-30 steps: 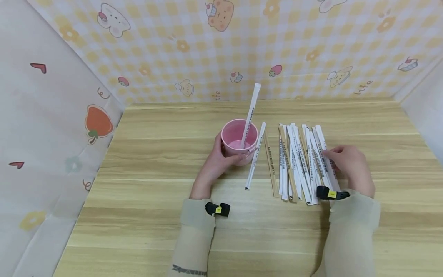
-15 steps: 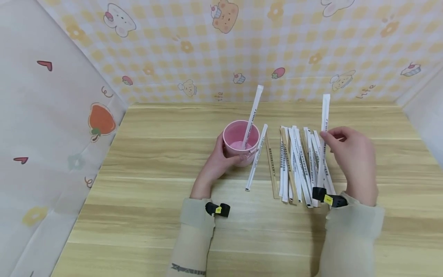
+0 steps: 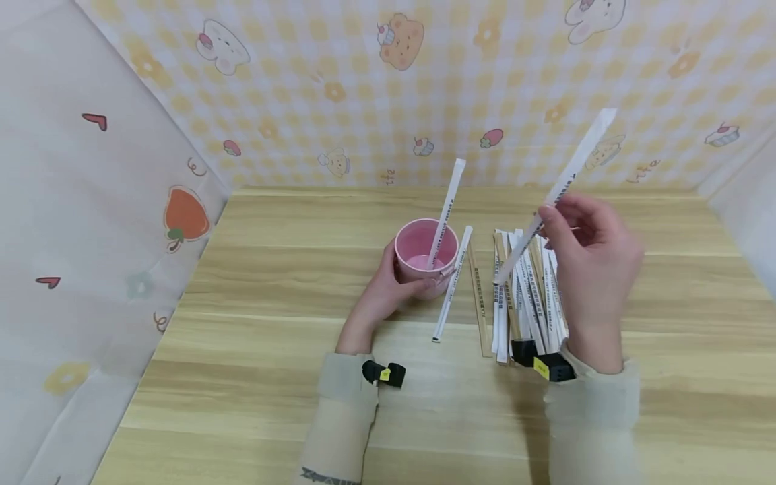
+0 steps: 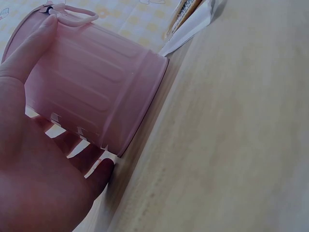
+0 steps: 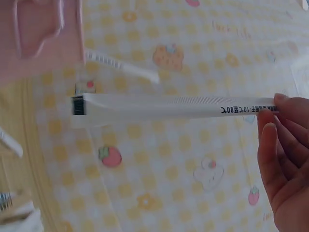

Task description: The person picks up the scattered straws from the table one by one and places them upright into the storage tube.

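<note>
My left hand [image 3: 391, 289] is curled round the side of a pink cup [image 3: 424, 276], which stands upright on the table. In the left wrist view, the thumb lies near the handle of the cup [image 4: 91, 72] and the fingers pass beneath its far side. One paper-wrapped straw [image 3: 447, 212] leans inside the cup, its top above the rim. Between thumb and fingers my right hand [image 3: 597, 256] pinches another wrapped straw [image 3: 570, 172], tilted and raised above a pile of wrapped straws [image 3: 530, 296]. In the right wrist view, the held straw [image 5: 154, 106] shows a dark square at its end.
A white wrapped straw [image 3: 453, 283] lies close beside the cup on the right. A brown wrapped straw [image 3: 479, 303] lies between it and the pile. The wooden table [image 3: 273, 269] ends at a yellow checked cloth [image 3: 364, 114] behind.
My right hand has lifted a white straw from the right side of the pile, carried it up and leftward, and tilted it. The left hand keeps its hold on the cup.
</note>
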The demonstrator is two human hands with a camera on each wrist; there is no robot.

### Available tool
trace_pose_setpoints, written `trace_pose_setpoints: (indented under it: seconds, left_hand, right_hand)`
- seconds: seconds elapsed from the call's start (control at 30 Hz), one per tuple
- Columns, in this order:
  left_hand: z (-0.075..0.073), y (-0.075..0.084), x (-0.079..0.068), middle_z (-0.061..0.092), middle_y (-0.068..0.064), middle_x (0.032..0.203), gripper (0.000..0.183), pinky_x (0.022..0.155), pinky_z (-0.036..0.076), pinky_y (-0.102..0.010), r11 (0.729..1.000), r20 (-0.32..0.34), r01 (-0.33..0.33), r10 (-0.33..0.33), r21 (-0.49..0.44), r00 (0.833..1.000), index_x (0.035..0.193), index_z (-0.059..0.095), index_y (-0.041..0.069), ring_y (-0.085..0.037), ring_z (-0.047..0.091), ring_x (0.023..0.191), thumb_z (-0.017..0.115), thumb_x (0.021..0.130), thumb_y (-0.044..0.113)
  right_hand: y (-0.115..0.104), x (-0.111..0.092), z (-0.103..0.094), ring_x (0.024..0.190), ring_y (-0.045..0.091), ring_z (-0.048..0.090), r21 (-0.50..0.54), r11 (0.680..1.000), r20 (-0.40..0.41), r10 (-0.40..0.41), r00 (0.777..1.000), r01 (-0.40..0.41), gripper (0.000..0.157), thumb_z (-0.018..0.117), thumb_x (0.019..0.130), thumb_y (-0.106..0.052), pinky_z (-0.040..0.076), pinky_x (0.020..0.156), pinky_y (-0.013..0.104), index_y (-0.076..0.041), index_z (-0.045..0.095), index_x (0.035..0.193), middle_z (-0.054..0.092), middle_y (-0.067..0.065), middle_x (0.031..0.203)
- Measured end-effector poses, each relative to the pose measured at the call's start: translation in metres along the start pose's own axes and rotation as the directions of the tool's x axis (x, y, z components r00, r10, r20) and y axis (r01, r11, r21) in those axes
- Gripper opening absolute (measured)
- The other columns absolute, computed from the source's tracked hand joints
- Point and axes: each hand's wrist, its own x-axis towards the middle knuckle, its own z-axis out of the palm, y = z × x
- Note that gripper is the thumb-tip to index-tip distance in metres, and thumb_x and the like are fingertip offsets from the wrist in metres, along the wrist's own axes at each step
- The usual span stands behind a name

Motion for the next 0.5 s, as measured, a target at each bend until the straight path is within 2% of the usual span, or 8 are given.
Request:
trace_pose_setpoints:
  seconds: [0.13, 0.27, 0.5]
  left_hand:
    - [0.001, -0.009, 0.001, 0.032, 0.010, 0.134, 0.096, 0.100, 0.028, -0.038, 1.000, -0.010, -0.029, 0.029, -0.004, 1.000, 0.137, 0.016, 0.040, -0.015, 0.031, 0.124, 0.079, 0.064, 0.036]
    - [0.001, -0.010, 0.001, 0.033, 0.010, 0.134, 0.096, 0.100, 0.029, -0.039, 0.999, -0.021, -0.036, 0.036, 0.001, 0.999, 0.136, 0.017, 0.040, -0.014, 0.031, 0.124, 0.079, 0.063, 0.038]
    - [0.001, 0.002, -0.002, 0.032, 0.008, 0.135, 0.095, 0.101, 0.028, -0.037, 1.000, 0.005, -0.021, 0.021, -0.004, 1.000, 0.138, 0.016, 0.035, -0.015, 0.031, 0.125, 0.079, 0.066, 0.032]
  right_hand:
    - [-0.016, -0.004, 0.014, 0.063, 0.009, 0.058, 0.102, 0.993, -0.014, -0.049, 0.999, 0.051, 0.023, 0.070, 0.077, -0.015, 0.047, 0.059, 0.016, -0.004, 0.067, 0.097, 0.066, 0.006, 0.087]
    - [-0.032, -0.007, 0.026, 0.065, 0.009, 0.058, 0.177, 0.977, -0.018, -0.116, 0.993, 0.117, 0.021, 0.069, 0.076, -0.009, 0.048, 0.060, 0.017, 0.000, 0.066, 0.095, 0.066, 0.009, 0.085]
    - [-0.039, -0.007, 0.045, 0.069, 0.010, 0.058, 0.211, 0.967, 0.044, -0.157, 0.987, 0.144, 0.021, 0.066, 0.080, -0.010, 0.049, 0.062, 0.019, 0.004, 0.065, 0.095, 0.065, 0.008, 0.086]
